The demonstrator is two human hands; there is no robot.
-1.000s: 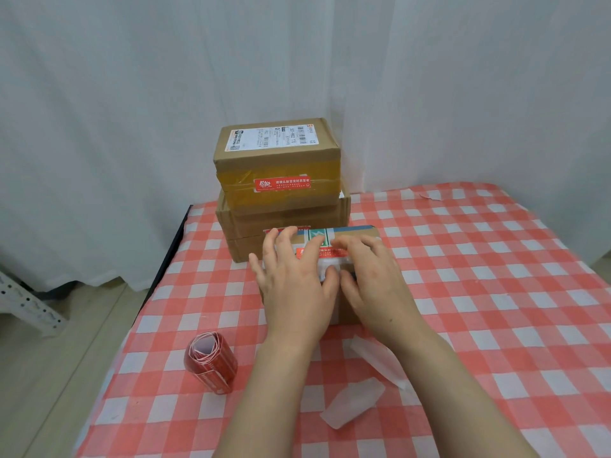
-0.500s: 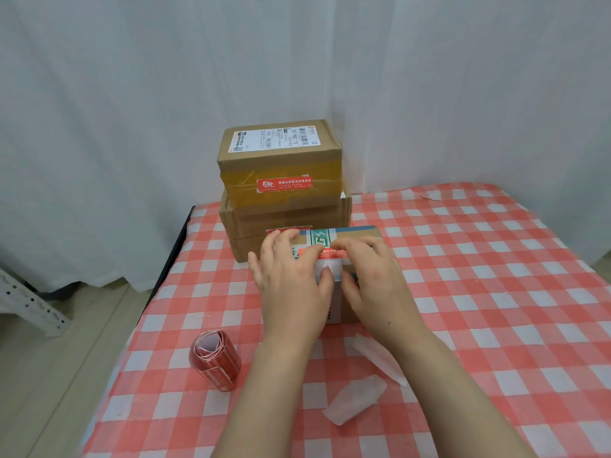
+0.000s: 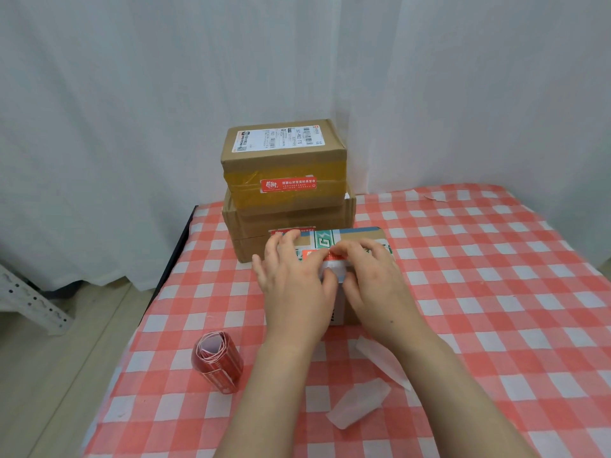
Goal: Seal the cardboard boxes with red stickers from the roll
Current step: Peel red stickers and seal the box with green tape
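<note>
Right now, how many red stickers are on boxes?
3: top box front; a sliver behind the left hand; one pressed on the near box. Others may be hidden.

A red and white checked cloth (image 3: 496, 292) fills the lower right. White curtains (image 3: 132, 94) hang across the top. Two white paper strips (image 3: 358, 404) lie bottom middle. A metal rack (image 3: 29, 299) shows at the left edge.

A small printed box (image 3: 355, 238) is seen just before a stack of brown boxes (image 3: 287, 211) — a red sticker (image 3: 316, 256) is laid over its near top edge. The sticker roll (image 3: 216, 363) is laid on its side, nearer and leftward.
</note>
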